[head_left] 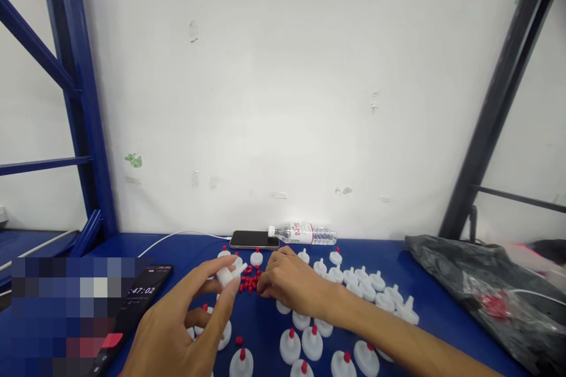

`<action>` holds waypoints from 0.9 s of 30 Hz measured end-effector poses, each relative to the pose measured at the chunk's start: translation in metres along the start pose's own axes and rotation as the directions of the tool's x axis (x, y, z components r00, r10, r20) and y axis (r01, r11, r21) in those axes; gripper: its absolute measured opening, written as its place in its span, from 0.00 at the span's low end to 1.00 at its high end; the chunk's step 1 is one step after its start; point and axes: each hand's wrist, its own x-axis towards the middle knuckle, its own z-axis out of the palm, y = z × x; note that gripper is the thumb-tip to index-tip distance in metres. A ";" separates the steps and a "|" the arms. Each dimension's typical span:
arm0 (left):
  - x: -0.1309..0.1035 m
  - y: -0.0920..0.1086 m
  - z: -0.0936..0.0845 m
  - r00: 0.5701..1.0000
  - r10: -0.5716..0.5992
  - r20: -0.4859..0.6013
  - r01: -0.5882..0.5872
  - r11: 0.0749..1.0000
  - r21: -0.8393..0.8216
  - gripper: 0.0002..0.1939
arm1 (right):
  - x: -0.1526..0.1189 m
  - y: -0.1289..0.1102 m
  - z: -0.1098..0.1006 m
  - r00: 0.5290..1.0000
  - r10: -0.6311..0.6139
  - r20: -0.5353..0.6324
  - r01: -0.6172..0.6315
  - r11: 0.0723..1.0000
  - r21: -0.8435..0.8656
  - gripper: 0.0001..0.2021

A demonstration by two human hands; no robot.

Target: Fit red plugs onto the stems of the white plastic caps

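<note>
Left hand (186, 324) pinches a white cap (230, 274) between thumb and fingertips, lifted just above the blue table (424, 306). Cap lies on its side: long axis roughly level, nozzle pointing right and slightly up, toward the red tips (250, 281). No red tip on this nozzle.

Right hand (289, 285) rests palm-down on the table, fingers curled, fingertips touching the right edge of the red tips pile. Cannot tell whether it's pinching one; fingertips hide it.

Red tips: small loose heap between the two hands, just beside the held cap.

Around: bare caps (371, 288) standing upright, nozzles up, in a scatter right of the right hand. Tipped caps (312, 341) with red ends upright near the bottom edge, under the right forearm. One stray red tip lies on the table below the left fingers.

Far edge by the wall: phone (254, 239) lying flat with a white cable, bottle (305, 234) on its side just beside it, long axis left-right. Second phone (137, 306) showing a timer, left of the left hand. Black bag (477, 283) far right.
</note>
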 end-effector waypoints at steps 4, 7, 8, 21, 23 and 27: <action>0.003 -0.006 -0.001 1.000 0.008 0.030 -0.010 0.998 0.061 0.30 | 0.000 0.002 0.002 1.000 0.003 -0.027 -0.001 0.997 0.079 0.05; 0.004 -0.010 -0.001 0.999 -0.034 0.031 0.032 0.998 0.061 0.32 | -0.001 0.001 -0.004 0.996 0.002 -0.092 0.019 0.975 0.220 0.06; 0.004 -0.011 -0.002 0.998 -0.052 0.034 0.051 0.997 0.053 0.33 | -0.001 0.001 -0.008 0.992 0.014 -0.125 0.023 0.958 0.285 0.05; 0.004 -0.009 0.004 0.998 -0.016 0.059 0.018 0.999 -0.042 0.30 | -0.014 -0.032 -0.061 0.935 0.199 -0.294 0.137 0.563 0.815 0.12; 0.002 -0.004 0.006 1.000 0.005 -0.005 -0.006 0.998 -0.065 0.29 | -0.013 -0.034 -0.059 0.934 0.204 -0.292 0.141 0.541 0.829 0.12; -0.004 0.010 0.009 0.991 -0.028 -0.129 0.011 0.991 -0.132 0.29 | -0.012 -0.033 -0.056 0.944 0.204 -0.258 0.139 0.462 0.876 0.13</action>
